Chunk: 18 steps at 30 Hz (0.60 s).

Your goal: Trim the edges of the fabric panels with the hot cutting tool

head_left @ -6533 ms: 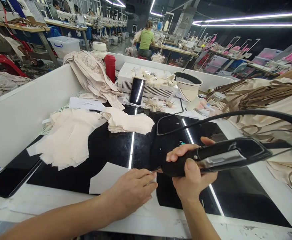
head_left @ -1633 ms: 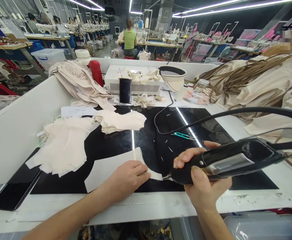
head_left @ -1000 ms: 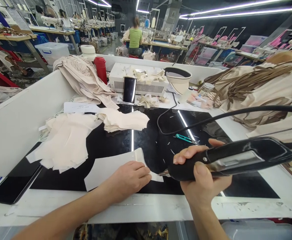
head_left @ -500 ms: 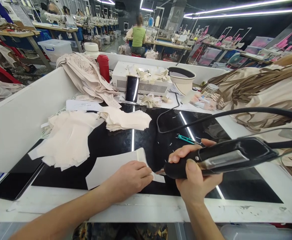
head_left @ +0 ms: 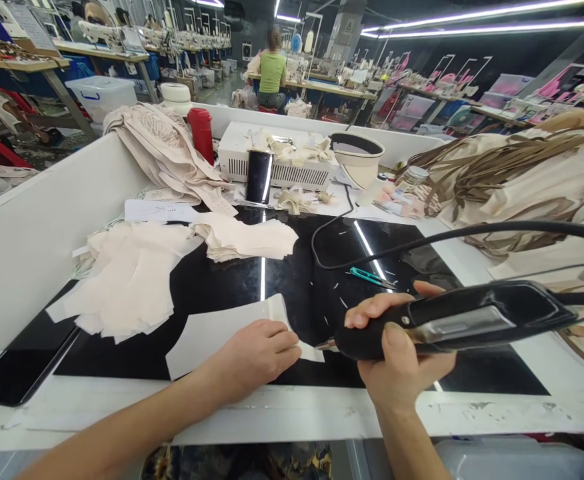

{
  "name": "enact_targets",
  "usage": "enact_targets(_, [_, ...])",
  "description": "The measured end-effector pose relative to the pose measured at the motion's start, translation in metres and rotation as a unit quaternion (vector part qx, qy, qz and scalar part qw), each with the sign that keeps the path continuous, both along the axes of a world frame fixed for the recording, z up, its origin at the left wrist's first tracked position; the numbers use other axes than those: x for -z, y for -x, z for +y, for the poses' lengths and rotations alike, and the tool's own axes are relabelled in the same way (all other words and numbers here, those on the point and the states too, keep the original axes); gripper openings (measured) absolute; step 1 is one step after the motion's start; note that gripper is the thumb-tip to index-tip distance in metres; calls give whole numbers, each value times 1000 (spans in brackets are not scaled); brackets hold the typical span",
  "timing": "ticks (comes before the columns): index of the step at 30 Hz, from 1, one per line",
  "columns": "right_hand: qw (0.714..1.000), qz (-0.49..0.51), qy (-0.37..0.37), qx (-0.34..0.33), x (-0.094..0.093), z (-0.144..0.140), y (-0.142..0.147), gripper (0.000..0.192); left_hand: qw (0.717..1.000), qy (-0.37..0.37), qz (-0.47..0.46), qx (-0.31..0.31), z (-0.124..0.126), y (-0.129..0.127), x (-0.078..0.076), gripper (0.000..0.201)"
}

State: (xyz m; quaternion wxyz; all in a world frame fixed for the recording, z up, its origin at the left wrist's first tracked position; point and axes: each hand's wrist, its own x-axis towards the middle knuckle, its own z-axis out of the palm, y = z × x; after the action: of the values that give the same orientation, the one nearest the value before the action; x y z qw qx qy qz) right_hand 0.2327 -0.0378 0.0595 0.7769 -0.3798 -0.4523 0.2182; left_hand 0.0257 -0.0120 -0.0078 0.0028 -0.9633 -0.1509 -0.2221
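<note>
My left hand (head_left: 269,350), fingers curled together, presses and grips a white cut fabric piece (head_left: 207,333) near its right end, where a cream strip (head_left: 277,308) lies across it. The piece rests on a black glossy board (head_left: 232,287). My right hand (head_left: 397,360) is closed around a black corded handheld tool (head_left: 452,317) with a bare metal panel along its side. The tool's thin metal tip points left, by the narrow white end of fabric just right of my left fingers; whether it touches the fabric I cannot tell. Teal thread snips (head_left: 372,277) lie behind the tool.
Stacked cream fabric pieces (head_left: 132,280) and a smaller pile (head_left: 247,239) lie on the left and back of the board. A phone (head_left: 259,177) leans against a white box (head_left: 292,175). The tool's black cord (head_left: 472,233) arches over the right side. Cream garments (head_left: 537,180) heap at right.
The tool and my right hand have moved slightly to the right, so the tip sits a little farther from my left fingers. The whole view has shifted slightly.
</note>
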Motion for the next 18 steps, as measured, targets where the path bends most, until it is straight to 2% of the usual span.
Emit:
enact_targets(4, [1000,9,6,-6,-4,-1,1,46,1000,-5,-11,1,1,0,0,26])
enact_targets(9, [999,22,-22,-37,-9,-8,5,45,1000,6,-4,-1,1,-1,2,26])
enact_targets(18, [996,1,-17,-83,1,-10,12,42,999,36,-3,9,2,0,6,16])
